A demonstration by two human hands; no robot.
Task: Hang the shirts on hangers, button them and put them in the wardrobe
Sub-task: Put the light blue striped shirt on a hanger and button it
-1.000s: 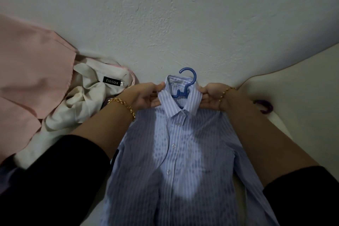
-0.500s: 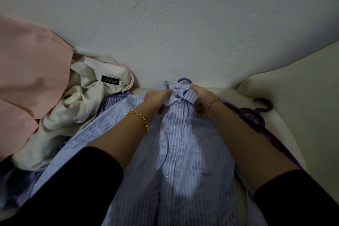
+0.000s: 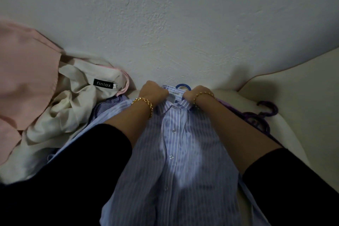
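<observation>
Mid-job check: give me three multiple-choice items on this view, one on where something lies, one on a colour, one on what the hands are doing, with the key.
1. Where do the purple plastic hangers lie?
A. Hooked on the wall
B. To the right of the blue striped shirt, on the cream surface
C. On top of the shirt's front

2. What colour is the plastic hanger hook above the shirt's collar?
A. Red
B. Blue
C. White

3. What are the left hand and right hand doing?
A. Both lie flat and open
B. Only the left one holds cloth
C. Both grip the collar

Key: B, the hangers lie off the shirt's right edge. B, a blue curve peeks out between the hands. C, both fists bunch the collar's ends.
</observation>
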